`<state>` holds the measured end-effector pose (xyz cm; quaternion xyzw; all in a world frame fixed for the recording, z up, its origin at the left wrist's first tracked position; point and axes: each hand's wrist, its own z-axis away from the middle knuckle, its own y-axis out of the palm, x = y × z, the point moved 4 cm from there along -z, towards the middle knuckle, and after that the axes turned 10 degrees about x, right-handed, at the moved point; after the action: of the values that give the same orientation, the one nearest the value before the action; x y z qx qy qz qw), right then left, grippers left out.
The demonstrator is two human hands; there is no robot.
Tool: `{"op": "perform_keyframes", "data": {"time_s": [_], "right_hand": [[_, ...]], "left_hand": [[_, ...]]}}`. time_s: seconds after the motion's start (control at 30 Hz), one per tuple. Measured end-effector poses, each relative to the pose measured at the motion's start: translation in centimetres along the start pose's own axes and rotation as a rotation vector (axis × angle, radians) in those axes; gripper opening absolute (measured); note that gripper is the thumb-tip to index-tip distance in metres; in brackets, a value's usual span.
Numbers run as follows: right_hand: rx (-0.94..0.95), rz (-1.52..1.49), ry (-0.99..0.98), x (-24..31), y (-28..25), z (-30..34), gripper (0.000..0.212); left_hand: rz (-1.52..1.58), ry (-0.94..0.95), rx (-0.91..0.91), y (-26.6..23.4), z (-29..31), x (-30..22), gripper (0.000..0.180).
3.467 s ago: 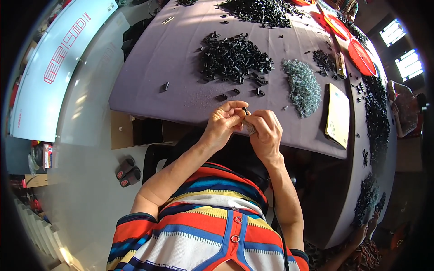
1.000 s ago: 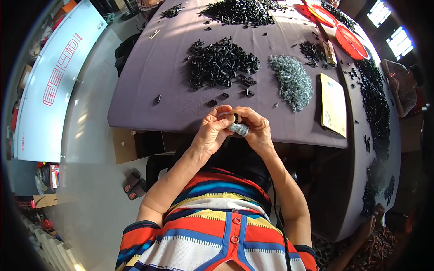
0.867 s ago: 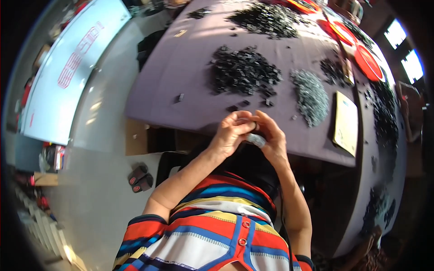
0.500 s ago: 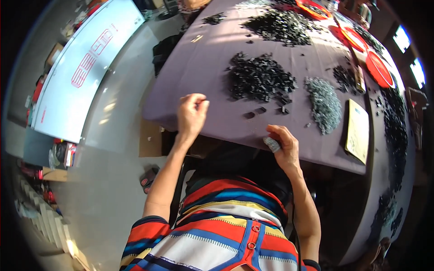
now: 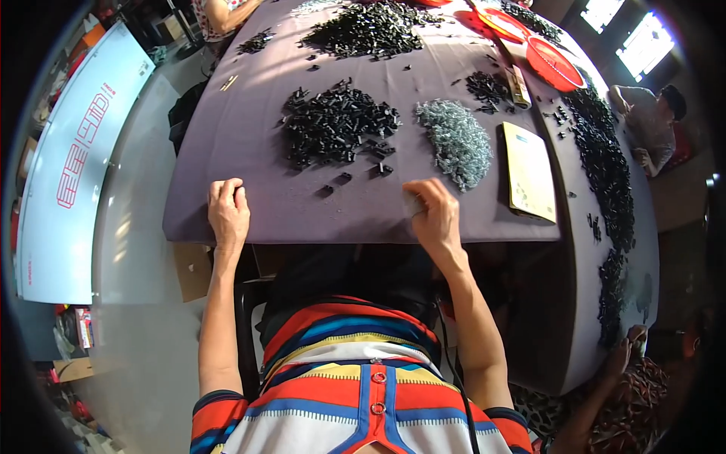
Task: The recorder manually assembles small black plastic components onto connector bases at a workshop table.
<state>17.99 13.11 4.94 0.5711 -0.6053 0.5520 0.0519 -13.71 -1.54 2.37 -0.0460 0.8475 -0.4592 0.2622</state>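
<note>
My left hand (image 5: 228, 212) is closed just above the left front corner of the purple-covered table (image 5: 265, 216); whatever its curled fingers hold, if anything, is hidden. Over the front edge, my right hand (image 5: 437, 216) is closed, with a greyish bit showing at its fingers; half a second ago a clump of small clear pieces showed there. Between and beyond my hands lies a pile of small black plastic pieces (image 5: 333, 125), a few strays at its near side. A pile of small clear pieces (image 5: 457, 144) sits just beyond my right hand.
A yellowish flat booklet or board (image 5: 528, 172) lies right of the clear pile. Red baskets (image 5: 554, 64) stand farther back. More black pieces (image 5: 363, 30) are heaped at the far side, and a long row (image 5: 609, 189) runs along the right. Other people (image 5: 650, 121) sit around the table.
The view has turned, so the table sits farther left. My right hand has come up from below the table's edge to over it, turned with its back upward. My left hand stays closed.
</note>
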Motion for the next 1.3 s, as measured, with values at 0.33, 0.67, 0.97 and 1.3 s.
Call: {"op": "perform_keyframes", "data": {"time_s": [0.33, 0.67, 0.97, 1.3], "right_hand": [[0.029, 0.482, 0.109, -4.5, -1.1, -0.4, 0.029], [-0.020, 0.491, 0.048, -5.1, -0.8, -0.1, 0.013], [0.019, -0.096, 0.075, -3.8, -1.2, -0.1, 0.024], [0.133, -0.503, 0.309, -3.7, -1.1, -0.3, 0.029]], "left_hand": [[-0.069, 0.059, -0.060, -0.3, 0.3, -0.9, 0.025], [0.648, 0.300, 0.138, 3.9, 1.8, -15.5, 0.008], [1.255, -0.021, 0.638, 11.7, 1.2, -22.2, 0.014], [1.239, -0.115, 0.628, 12.2, 1.0, -22.3, 0.006]]}}
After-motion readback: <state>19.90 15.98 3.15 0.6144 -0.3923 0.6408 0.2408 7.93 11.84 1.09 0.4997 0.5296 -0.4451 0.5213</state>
